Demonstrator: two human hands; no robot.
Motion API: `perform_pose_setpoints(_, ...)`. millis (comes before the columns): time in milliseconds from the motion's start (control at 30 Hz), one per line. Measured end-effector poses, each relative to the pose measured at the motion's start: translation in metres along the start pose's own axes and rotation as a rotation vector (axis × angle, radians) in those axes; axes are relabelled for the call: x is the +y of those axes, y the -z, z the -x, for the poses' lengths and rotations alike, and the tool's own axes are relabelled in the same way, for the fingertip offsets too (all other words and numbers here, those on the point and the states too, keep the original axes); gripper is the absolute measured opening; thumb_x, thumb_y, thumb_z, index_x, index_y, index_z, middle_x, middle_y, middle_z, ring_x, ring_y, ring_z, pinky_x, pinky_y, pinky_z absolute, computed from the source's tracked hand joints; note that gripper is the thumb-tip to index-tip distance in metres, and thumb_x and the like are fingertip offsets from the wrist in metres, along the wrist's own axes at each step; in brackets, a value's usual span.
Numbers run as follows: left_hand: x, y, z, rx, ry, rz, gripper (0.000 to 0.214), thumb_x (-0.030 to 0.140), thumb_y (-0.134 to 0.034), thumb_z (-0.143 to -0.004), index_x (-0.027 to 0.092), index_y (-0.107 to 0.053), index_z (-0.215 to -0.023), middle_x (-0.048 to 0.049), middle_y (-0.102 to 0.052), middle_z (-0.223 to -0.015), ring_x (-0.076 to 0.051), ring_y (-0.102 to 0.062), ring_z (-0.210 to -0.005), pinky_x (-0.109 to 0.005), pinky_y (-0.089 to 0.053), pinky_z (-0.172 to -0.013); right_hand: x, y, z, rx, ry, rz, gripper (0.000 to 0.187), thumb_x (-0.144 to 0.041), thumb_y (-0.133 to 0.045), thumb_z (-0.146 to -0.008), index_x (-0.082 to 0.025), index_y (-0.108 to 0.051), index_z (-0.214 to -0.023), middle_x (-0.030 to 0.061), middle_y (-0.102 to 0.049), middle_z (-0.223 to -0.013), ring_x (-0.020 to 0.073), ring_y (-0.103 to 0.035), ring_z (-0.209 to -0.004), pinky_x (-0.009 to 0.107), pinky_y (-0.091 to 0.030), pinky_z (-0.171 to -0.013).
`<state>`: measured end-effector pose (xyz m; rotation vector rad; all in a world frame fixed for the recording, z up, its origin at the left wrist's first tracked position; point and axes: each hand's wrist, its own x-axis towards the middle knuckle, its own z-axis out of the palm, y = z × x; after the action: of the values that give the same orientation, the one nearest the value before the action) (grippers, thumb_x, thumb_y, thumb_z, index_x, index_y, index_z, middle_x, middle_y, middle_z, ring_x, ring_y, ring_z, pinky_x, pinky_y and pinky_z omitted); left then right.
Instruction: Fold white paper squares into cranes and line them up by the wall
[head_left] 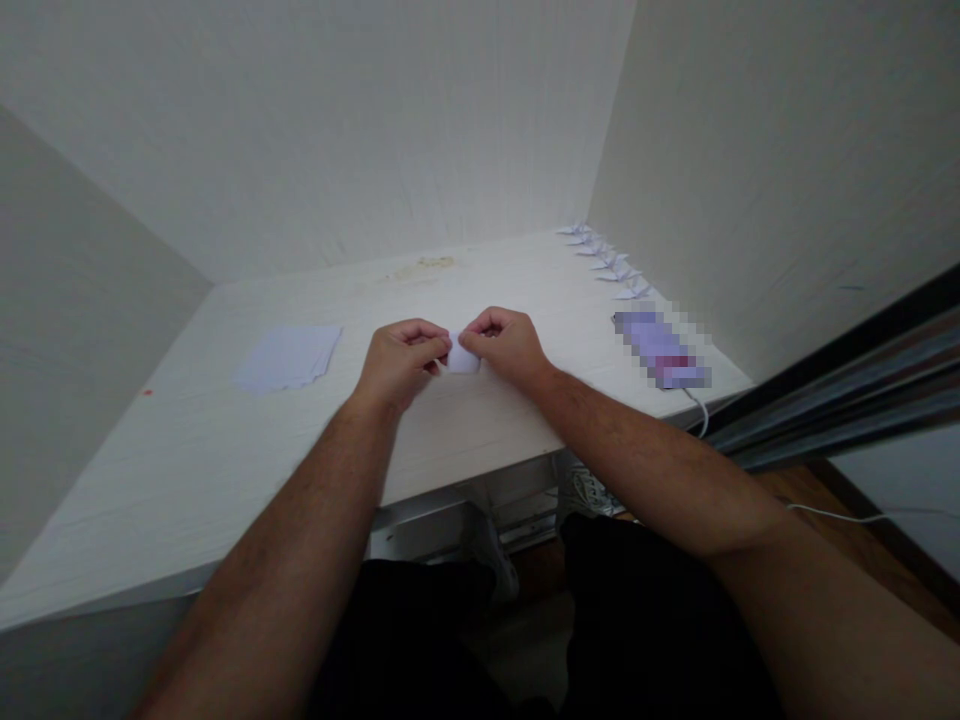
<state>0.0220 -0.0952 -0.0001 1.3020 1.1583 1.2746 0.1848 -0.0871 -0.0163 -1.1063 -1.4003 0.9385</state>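
Note:
A small folded piece of white paper is held between my two hands, just above the middle of the white table. My left hand pinches its left edge between thumb and fingers. On the other side, my right hand grips the upper right part in a pinch. The fingers cover parts of the paper, so its exact folded shape is hard to make out.
White paper sheets lie stacked on the table at the left. Several folded paper cranes line the right wall. A blurred-out phone with a white cable lies near the right edge.

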Motion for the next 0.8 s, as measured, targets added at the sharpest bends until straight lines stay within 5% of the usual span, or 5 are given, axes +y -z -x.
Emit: perform_pose_setpoints(800,0.0056,0.0002,0.0027,-0.056,0.008,-0.147,0.013,0.025,-0.077,-0.061,0.016,-0.070,-0.069,-0.0017,-0.065,-0.054,-0.010,-0.052,-0.046,-0.023,-0.039,-0.049,0.0031,0.0004,-0.0002,-0.024,0.003,0.051,0.014,-0.031,-0.072,-0.069,-0.018,-0.066,-0.069,-0.0019,-0.062,-0.063,0.0113,-0.052,-0.059,0.026,-0.041,-0.057)
